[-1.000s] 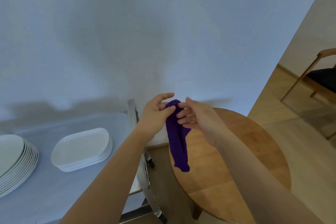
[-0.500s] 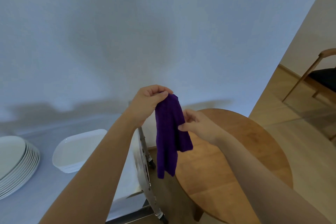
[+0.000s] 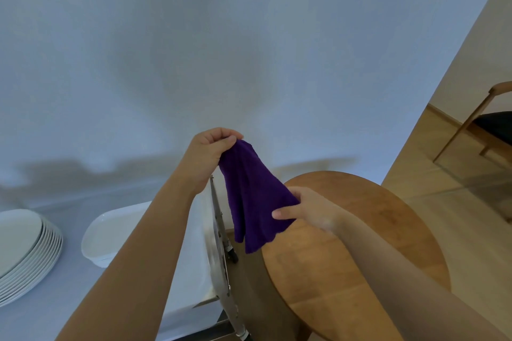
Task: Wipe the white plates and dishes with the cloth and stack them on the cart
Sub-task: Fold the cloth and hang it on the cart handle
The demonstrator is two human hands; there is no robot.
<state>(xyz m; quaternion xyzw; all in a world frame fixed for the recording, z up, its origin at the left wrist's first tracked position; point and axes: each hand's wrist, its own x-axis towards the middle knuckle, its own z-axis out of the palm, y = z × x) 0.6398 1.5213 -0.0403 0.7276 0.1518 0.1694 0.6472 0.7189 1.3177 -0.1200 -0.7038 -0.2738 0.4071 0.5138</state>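
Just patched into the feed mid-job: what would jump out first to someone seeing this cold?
The purple cloth at centre, held up in the air: the left hand pinches its top, the right hand grips its lower edge above the round wooden table. At left, on the cart, sit a stack of white plates and white oblong dishes.

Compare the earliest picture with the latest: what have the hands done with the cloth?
The hands, together at the cloth's top before, drew apart. The left hand lifted its corner higher; the right hand slid down to pinch the lower edge, spreading the cloth open. Plates, dishes and table stayed put.
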